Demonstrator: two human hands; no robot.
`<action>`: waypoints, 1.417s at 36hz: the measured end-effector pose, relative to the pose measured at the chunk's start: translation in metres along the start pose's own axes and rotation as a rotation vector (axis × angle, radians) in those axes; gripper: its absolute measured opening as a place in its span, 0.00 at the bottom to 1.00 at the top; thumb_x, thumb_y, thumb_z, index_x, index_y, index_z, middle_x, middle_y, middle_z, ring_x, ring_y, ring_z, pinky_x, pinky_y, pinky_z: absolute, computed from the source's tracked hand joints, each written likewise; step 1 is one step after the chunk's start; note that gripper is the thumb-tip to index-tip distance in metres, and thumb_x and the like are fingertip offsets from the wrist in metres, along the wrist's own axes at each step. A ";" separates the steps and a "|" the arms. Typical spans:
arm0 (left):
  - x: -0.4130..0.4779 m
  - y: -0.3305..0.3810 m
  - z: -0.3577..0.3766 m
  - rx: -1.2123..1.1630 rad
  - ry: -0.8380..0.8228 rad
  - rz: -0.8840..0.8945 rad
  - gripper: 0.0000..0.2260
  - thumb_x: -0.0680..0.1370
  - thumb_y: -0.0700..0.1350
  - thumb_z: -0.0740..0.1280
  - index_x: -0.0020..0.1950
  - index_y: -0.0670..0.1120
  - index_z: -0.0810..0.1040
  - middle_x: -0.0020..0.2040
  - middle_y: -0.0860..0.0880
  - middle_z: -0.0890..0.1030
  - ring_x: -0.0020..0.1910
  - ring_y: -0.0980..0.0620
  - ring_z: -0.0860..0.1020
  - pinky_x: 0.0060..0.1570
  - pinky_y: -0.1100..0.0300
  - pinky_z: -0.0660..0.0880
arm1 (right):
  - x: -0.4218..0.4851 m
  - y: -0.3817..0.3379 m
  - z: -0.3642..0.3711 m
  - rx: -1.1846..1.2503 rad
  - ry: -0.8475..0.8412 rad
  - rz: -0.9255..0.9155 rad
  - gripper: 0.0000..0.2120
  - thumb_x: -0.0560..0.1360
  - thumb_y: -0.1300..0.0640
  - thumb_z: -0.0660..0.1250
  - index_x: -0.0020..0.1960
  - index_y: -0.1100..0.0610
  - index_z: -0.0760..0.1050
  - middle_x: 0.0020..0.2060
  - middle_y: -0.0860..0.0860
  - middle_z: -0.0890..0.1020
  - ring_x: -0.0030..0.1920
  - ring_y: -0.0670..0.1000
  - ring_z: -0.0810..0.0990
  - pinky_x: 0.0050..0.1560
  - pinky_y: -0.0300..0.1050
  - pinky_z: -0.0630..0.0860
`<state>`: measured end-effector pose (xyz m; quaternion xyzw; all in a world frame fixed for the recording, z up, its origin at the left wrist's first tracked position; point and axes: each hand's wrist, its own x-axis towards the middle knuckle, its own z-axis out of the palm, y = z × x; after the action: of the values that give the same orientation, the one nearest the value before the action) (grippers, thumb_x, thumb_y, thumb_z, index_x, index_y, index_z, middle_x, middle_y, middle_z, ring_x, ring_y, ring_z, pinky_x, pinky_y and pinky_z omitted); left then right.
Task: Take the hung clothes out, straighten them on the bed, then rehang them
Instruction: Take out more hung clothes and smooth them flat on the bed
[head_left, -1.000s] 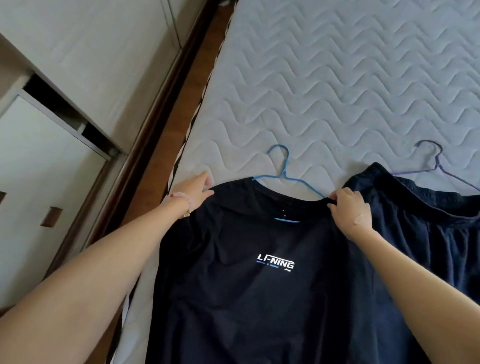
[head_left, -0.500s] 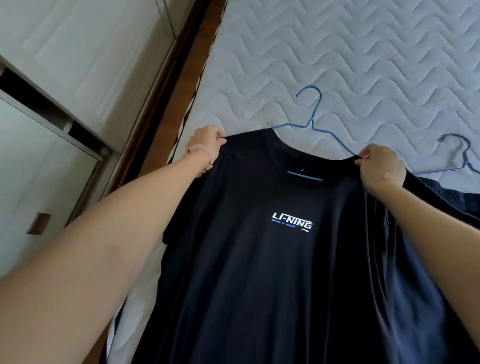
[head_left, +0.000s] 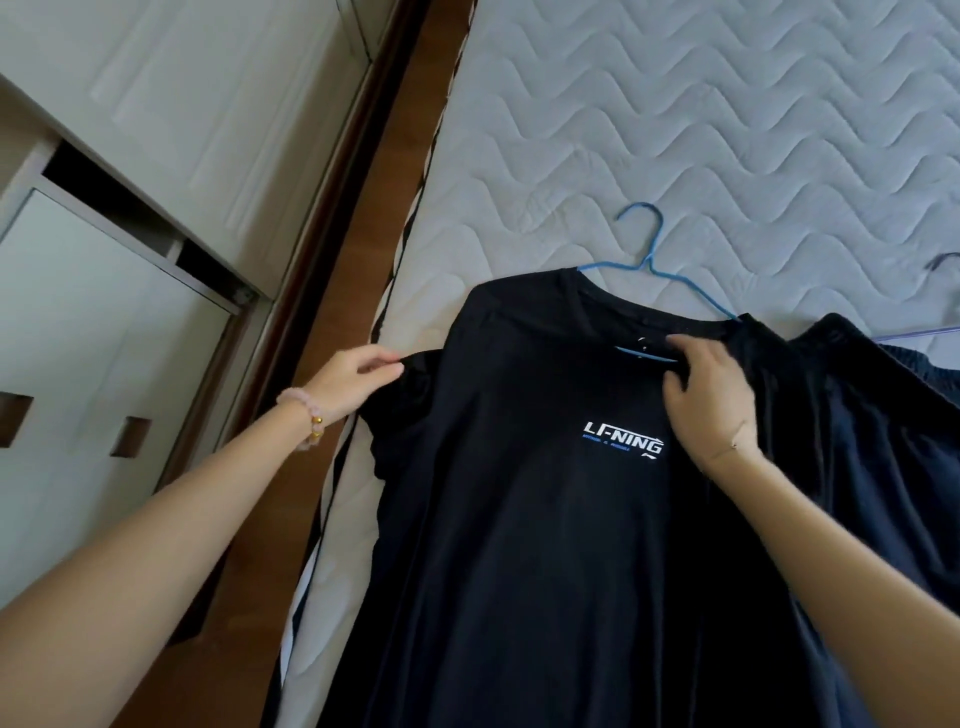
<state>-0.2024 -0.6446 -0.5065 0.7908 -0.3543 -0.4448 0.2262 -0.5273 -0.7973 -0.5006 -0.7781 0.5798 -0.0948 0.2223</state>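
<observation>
A black T-shirt (head_left: 545, 519) with a white chest logo lies front up on the quilted mattress (head_left: 701, 130). A blue wire hanger (head_left: 649, 254) sits inside its neck, hook pointing away from me. My left hand (head_left: 353, 379) pinches the shirt's left sleeve edge near the mattress side. My right hand (head_left: 711, 395) grips the collar just below the neckline, over the hanger's lower bar. A second dark garment (head_left: 893, 415) lies to the right, partly under the shirt, with a purple hanger (head_left: 943, 262) barely showing at the frame's edge.
A brown wooden bed frame (head_left: 363, 234) runs along the mattress's left side. Beyond it stands a white wardrobe (head_left: 156, 130) with a sliding door partly open. The far part of the mattress holds nothing.
The shirt has been lowered back onto the bed. My left hand slid from the shoulder down to the sleeve. My right hand moved from the right shoulder to the collar.
</observation>
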 end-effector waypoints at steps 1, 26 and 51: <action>-0.006 -0.004 0.000 -0.010 -0.017 -0.012 0.15 0.78 0.45 0.64 0.63 0.43 0.75 0.56 0.49 0.77 0.61 0.51 0.73 0.57 0.63 0.66 | -0.008 -0.009 0.006 0.009 -0.045 -0.030 0.20 0.74 0.64 0.63 0.66 0.58 0.72 0.62 0.56 0.76 0.61 0.59 0.73 0.61 0.51 0.69; -0.011 -0.081 -0.071 -0.248 0.523 -0.218 0.11 0.77 0.43 0.61 0.57 0.48 0.76 0.54 0.48 0.77 0.56 0.46 0.76 0.60 0.47 0.74 | -0.088 -0.054 0.044 0.015 -0.269 -0.080 0.24 0.78 0.63 0.59 0.73 0.56 0.63 0.70 0.50 0.68 0.71 0.52 0.65 0.69 0.43 0.63; -0.348 -0.120 0.170 0.357 0.248 -0.186 0.23 0.73 0.48 0.70 0.64 0.39 0.72 0.61 0.40 0.73 0.62 0.41 0.71 0.56 0.48 0.72 | -0.436 0.099 -0.017 0.288 -0.035 0.827 0.20 0.75 0.61 0.67 0.65 0.62 0.69 0.58 0.57 0.74 0.56 0.57 0.77 0.56 0.51 0.72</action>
<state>-0.4291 -0.3089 -0.4835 0.8960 -0.3227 -0.2937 0.0827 -0.7540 -0.4122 -0.4828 -0.4430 0.8196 -0.0646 0.3574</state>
